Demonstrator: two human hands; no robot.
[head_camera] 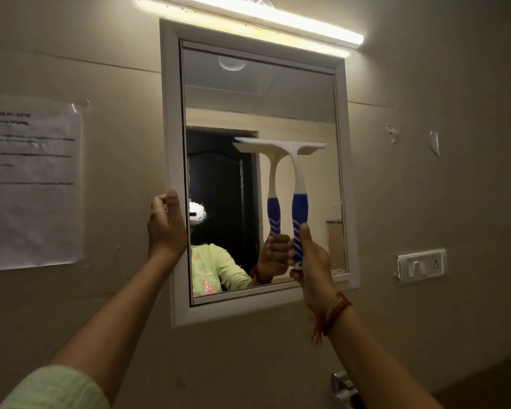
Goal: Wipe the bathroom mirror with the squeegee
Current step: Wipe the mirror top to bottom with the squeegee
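**Mirror in the middle, a hand on either side**

The mirror [257, 113] hangs on the wall inside its frame [171, 143], with a tube light [248, 17] mounted just above the top edge. Left of the frame, well apart, a printed notice [30, 184] is stuck to the wall. To the right are two tape scraps [434, 143] and, lower down, a switch plate [421, 265].

The left hand [165, 228] holds the frame's left edge, thumb on its front. The right hand [310, 261] grips the squeegee [298, 184] by the lower handle, in front of the mirror's lower right part. The squeegee stands upright (blade on top, about mid-height on the glass). A metal fitting [341, 385] sits below, under the right forearm.
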